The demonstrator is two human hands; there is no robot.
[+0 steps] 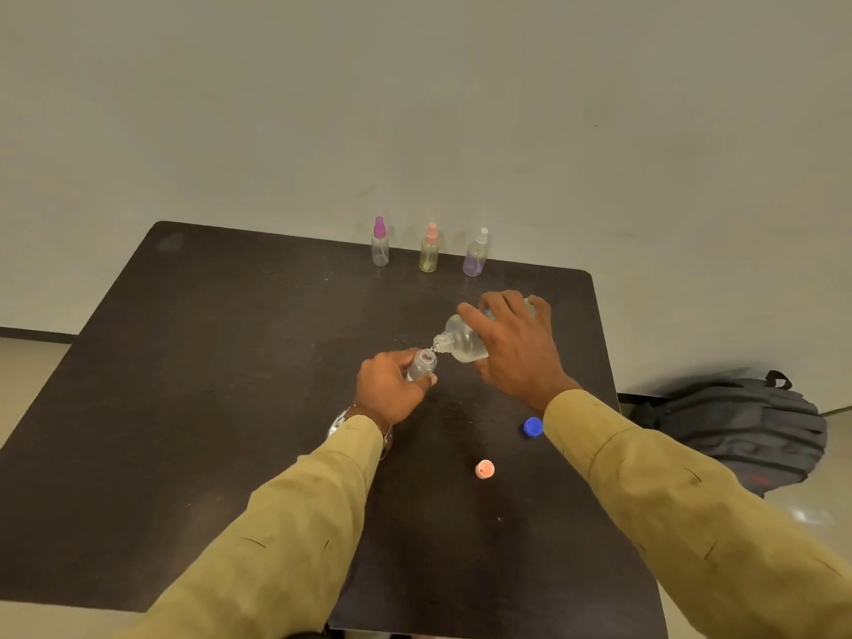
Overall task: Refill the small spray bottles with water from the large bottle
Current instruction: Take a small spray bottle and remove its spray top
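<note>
Dark table (230, 408) fills the view; at its middle, the left hand (392, 389) grips an uncapped small bottle (422, 364), steadying its mouth under the tilted large bottle (461, 343) the right hand (516, 352) clasps, pouring. Caps lie aside nearby.

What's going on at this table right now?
A person is refilling a spray bottle. The right hand tilts the large bottle, with its open mouth at the neck of the small uncapped bottle, which the left hand grips. A blue cap and a peach cap lie on the dark table. A purple-topped bottle, a pink-topped bottle and a white-topped bottle stand capped at the far edge.
</note>
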